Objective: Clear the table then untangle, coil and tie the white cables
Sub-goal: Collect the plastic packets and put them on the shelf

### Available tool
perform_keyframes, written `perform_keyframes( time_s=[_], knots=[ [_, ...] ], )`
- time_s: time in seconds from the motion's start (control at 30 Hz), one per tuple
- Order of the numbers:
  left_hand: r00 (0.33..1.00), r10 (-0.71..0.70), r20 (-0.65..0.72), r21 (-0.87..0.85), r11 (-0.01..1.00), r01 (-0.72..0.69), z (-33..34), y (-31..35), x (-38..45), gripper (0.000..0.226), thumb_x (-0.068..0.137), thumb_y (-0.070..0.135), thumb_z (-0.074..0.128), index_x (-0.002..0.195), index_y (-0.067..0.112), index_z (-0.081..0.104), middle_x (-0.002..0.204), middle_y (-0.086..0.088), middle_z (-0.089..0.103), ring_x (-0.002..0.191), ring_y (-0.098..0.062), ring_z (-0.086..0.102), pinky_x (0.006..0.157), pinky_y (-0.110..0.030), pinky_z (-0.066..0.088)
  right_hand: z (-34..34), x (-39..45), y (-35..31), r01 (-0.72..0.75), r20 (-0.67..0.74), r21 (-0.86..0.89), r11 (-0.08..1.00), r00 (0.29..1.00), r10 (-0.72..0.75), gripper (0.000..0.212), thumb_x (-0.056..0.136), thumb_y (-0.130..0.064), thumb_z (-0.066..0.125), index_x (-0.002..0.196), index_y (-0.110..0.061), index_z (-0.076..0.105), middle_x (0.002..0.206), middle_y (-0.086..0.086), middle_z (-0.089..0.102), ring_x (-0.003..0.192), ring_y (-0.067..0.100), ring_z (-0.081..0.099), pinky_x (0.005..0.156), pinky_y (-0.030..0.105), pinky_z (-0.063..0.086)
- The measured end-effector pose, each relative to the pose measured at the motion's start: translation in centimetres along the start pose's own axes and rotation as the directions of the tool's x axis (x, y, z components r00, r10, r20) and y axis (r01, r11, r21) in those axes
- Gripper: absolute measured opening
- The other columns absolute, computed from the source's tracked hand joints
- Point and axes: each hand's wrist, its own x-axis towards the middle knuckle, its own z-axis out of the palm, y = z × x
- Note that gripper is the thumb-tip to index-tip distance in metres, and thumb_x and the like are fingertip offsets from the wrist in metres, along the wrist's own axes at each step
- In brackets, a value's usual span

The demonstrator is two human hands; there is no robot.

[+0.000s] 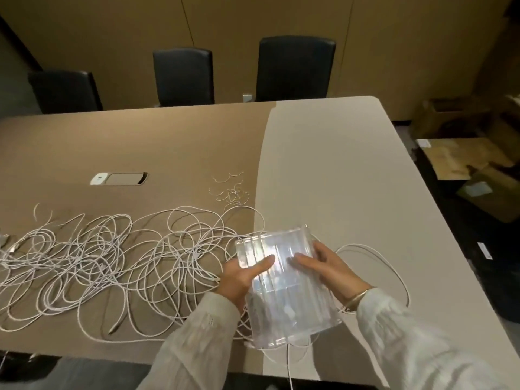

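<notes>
Head view shows your left hand [242,277] and right hand [327,270] gripping a clear pack [284,282] from either side, thumbs pressed on top, above the tangled cables [112,257] sprawled over the table [323,170], with loose ties [230,190] just beyond.

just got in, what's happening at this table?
A person holds a clear plastic pack above the table with both hands: left hand on its left edge, right hand on its right. The white cables lie in a loose tangle across the table, not yet coiled or tied. A few short ties lie farther back. Looks like clearing comes first.
</notes>
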Motion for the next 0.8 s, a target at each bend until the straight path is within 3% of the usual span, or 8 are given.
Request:
perform_keyframes(
  time_s=[0.17,0.23,0.4,0.53,0.6,0.67,0.7,0.8],
  knots=[
    [0.988,-0.151,0.013,-0.124,0.981,0.152,6.5,-0.1,0.5,0.050,0.071,0.024,0.082,0.112,-0.003,0.069,0.107,-0.025,0.071,0.097,-0.043,0.068,0.082,-0.052,0.057,-5.4,-2.6,-0.8,-0.056,0.083,-0.008,0.998,0.995,0.057,0.066,0.068,-0.012,0.084,0.126,-0.020,0.053,0.115,0.009,0.070,0.102,0.029,0.069,0.078,0.037,0.058],
    [0.990,-0.141,0.027,-0.078,0.987,0.142,9.9,-0.7,1.0,0.055,0.069,0.025,0.086,0.112,-0.005,0.068,0.108,-0.025,0.070,0.100,-0.044,0.067,0.092,-0.059,0.051,-8.5,-3.2,-0.9,-0.053,0.069,-0.014,0.998,0.996,0.054,0.071,0.066,-0.010,0.084,0.128,-0.018,0.051,0.116,0.010,0.070,0.104,0.031,0.069,0.083,0.041,0.057],
    [0.997,-0.073,-0.011,-0.001,0.997,0.073,23.7,-4.2,2.6,0.037,0.071,0.016,0.085,0.094,-0.009,0.071,0.095,-0.031,0.070,0.088,-0.045,0.069,0.083,-0.059,0.055,-22.1,-5.0,-1.1,-0.065,-0.025,-0.010,0.998,0.998,0.064,0.073,0.062,-0.014,0.088,0.127,-0.016,0.054,0.113,0.010,0.072,0.104,0.029,0.069,0.082,0.040,0.057],
    [0.998,-0.017,-0.053,0.127,0.992,0.023,37.7,-7.4,4.3,0.049,0.054,0.036,0.081,0.086,0.005,0.063,0.080,-0.012,0.065,0.071,-0.026,0.063,0.067,-0.033,0.052,-35.2,-8.0,-2.3,-0.102,-0.073,0.027,0.994,0.992,0.104,0.075,0.063,-0.012,0.089,0.129,-0.014,0.054,0.115,0.012,0.071,0.106,0.031,0.068,0.086,0.043,0.056],
    [0.999,0.020,-0.040,0.315,0.949,-0.006,44.7,-8.8,5.3,0.055,0.052,0.049,0.081,0.086,0.015,0.054,0.086,-0.002,0.061,0.081,-0.021,0.059,0.071,-0.026,0.045,-41.8,-9.8,-3.6,-0.108,-0.095,0.046,0.993,0.989,0.112,0.068,0.068,-0.009,0.084,0.129,-0.014,0.054,0.116,0.014,0.070,0.106,0.033,0.067,0.083,0.044,0.057],
    [0.998,0.055,0.006,0.587,0.809,-0.048,50.2,-9.9,6.1,0.058,0.059,0.061,0.079,0.093,0.024,0.049,0.103,0.002,0.053,0.099,-0.017,0.050,0.082,-0.022,0.035,-47.0,-11.1,-4.7,-0.122,-0.150,0.052,0.991,0.980,0.129,0.063,0.073,-0.007,0.080,0.129,-0.014,0.053,0.115,0.014,0.070,0.105,0.034,0.068,0.083,0.045,0.057],
    [0.999,0.042,0.032,0.636,0.770,-0.053,52.3,-10.1,6.3,0.062,0.060,0.066,0.075,0.100,0.027,0.048,0.112,0.003,0.047,0.107,-0.017,0.044,0.090,-0.023,0.032,-49.0,-11.7,-5.2,-0.122,-0.169,0.050,0.991,0.977,0.128,0.062,0.073,-0.007,0.078,0.129,-0.014,0.053,0.115,0.014,0.070,0.104,0.033,0.068,0.083,0.045,0.057],
    [0.978,-0.131,0.164,0.469,0.882,0.039,57.9,-10.2,7.1,0.089,0.052,0.066,0.072,0.129,0.027,0.048,0.134,0.002,0.039,0.123,-0.019,0.045,0.105,-0.037,0.041,-54.7,-12.8,-6.7,-0.102,-0.214,0.065,0.993,0.970,0.114,0.066,0.069,-0.007,0.084,0.128,-0.015,0.054,0.111,0.012,0.072,0.100,0.030,0.070,0.075,0.039,0.058]
  ],
)
